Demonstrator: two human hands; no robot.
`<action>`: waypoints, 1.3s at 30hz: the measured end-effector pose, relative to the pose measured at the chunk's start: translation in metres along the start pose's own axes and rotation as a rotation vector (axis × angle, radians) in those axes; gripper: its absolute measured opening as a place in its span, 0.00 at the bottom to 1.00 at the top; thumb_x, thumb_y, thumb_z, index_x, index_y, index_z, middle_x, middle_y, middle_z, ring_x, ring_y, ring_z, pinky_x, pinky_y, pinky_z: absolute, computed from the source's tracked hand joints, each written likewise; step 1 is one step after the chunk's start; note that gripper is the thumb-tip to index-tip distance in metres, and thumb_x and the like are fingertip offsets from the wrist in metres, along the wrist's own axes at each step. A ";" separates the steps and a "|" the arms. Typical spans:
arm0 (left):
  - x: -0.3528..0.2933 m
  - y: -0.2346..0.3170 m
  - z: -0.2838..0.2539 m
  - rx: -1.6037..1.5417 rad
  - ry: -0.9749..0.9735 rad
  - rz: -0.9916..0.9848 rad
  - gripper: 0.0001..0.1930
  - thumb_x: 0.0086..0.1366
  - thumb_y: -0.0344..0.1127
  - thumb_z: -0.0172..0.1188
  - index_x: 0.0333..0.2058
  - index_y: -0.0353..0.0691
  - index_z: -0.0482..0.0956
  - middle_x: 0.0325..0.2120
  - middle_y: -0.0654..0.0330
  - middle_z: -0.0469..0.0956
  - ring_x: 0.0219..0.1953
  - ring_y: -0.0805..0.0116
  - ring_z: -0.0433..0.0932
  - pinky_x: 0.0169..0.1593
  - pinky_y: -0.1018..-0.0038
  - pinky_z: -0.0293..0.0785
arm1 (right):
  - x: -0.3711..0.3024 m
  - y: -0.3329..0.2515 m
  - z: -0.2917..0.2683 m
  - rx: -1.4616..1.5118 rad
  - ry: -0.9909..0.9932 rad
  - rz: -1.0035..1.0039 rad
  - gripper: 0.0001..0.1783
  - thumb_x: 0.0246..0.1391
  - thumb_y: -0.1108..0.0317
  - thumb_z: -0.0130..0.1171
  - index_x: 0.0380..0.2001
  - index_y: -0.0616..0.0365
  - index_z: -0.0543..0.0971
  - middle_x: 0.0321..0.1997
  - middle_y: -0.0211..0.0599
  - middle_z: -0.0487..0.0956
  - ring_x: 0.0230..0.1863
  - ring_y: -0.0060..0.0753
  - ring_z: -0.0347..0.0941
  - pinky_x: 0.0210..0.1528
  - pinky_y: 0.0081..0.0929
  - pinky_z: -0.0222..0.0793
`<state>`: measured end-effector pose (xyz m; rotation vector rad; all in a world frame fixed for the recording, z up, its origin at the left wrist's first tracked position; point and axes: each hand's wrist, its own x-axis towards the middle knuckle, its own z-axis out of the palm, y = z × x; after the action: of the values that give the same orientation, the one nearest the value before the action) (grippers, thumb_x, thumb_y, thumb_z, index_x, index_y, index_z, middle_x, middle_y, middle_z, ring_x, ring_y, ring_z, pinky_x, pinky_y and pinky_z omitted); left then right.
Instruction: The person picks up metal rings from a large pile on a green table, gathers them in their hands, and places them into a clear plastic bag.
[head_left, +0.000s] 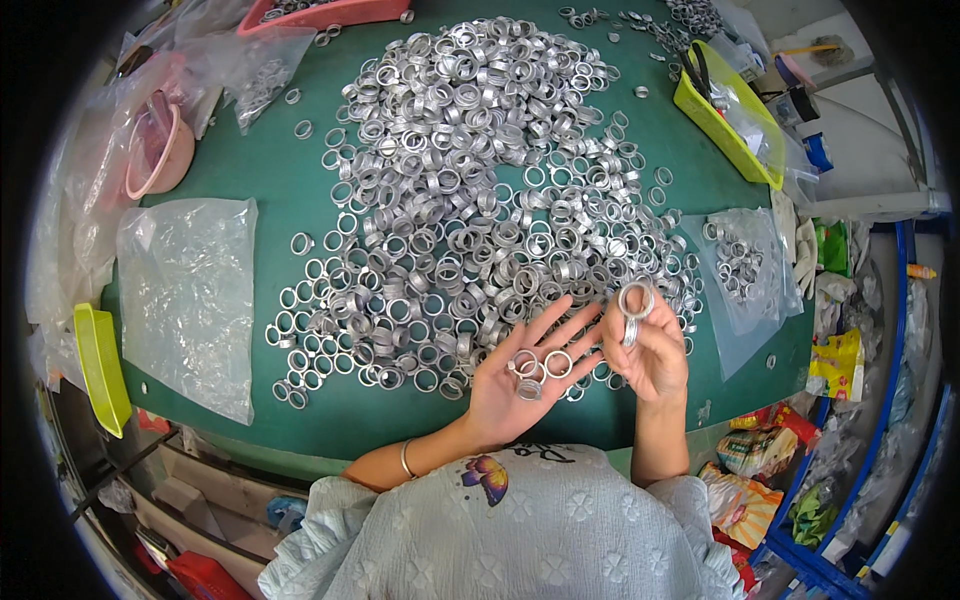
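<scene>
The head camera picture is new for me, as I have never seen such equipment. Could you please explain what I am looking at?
There is no machine here: a person works with two bare hands. The camera sits on that person's head and looks down; its wide lens bends straight edges.

On the green table lies a big heap of silver rings. To its left is a flat clear bag; to its right, another clear bag with more rings in or on it.

The left hand is open, palm up, with a few loose rings on it. The right hand holds up at least two rings.
</scene>
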<state>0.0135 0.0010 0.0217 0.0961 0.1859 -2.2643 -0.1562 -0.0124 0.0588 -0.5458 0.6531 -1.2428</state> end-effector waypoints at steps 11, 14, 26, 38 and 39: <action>0.005 0.002 0.004 -0.062 0.020 0.042 0.26 0.69 0.47 0.35 0.63 0.47 0.53 0.65 0.47 0.43 0.67 0.49 0.46 0.67 0.55 0.41 | -0.007 0.009 0.007 0.182 0.045 0.088 0.10 0.54 0.68 0.50 0.37 0.62 0.68 0.33 0.41 0.70 0.19 0.23 0.62 0.15 0.17 0.55; 0.000 0.001 0.003 -0.066 0.046 0.025 0.26 0.69 0.48 0.34 0.63 0.48 0.53 0.65 0.48 0.44 0.66 0.54 0.50 0.66 0.56 0.44 | -0.015 0.017 0.016 -0.729 0.049 -0.190 0.25 0.43 0.79 0.62 0.47 0.61 0.70 0.26 0.30 0.71 0.23 0.14 0.65 0.19 0.16 0.59; 0.005 0.000 0.000 -0.046 -0.008 0.060 0.26 0.69 0.50 0.34 0.63 0.48 0.55 0.65 0.48 0.44 0.67 0.51 0.42 0.67 0.53 0.38 | -0.012 0.003 0.017 0.225 -0.064 0.045 0.17 0.52 0.55 0.57 0.29 0.61 0.73 0.26 0.39 0.67 0.20 0.25 0.62 0.18 0.18 0.57; 0.000 0.005 0.007 0.067 0.063 -0.070 0.28 0.70 0.53 0.28 0.63 0.46 0.53 0.64 0.52 0.51 0.65 0.60 0.51 0.66 0.58 0.44 | -0.002 0.024 0.030 -1.275 0.004 -0.190 0.08 0.43 0.78 0.62 0.31 0.61 0.79 0.25 0.37 0.74 0.24 0.30 0.71 0.26 0.24 0.67; 0.000 0.005 0.006 0.012 0.081 -0.072 0.28 0.70 0.53 0.28 0.63 0.46 0.53 0.64 0.52 0.51 0.65 0.60 0.51 0.66 0.58 0.44 | -0.002 0.023 0.031 -1.253 0.059 -0.180 0.08 0.44 0.78 0.62 0.31 0.61 0.79 0.25 0.37 0.74 0.24 0.30 0.71 0.26 0.23 0.67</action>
<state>0.0167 -0.0033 0.0272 0.1904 0.2215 -2.3353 -0.1192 -0.0042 0.0651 -1.6194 1.4471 -0.8884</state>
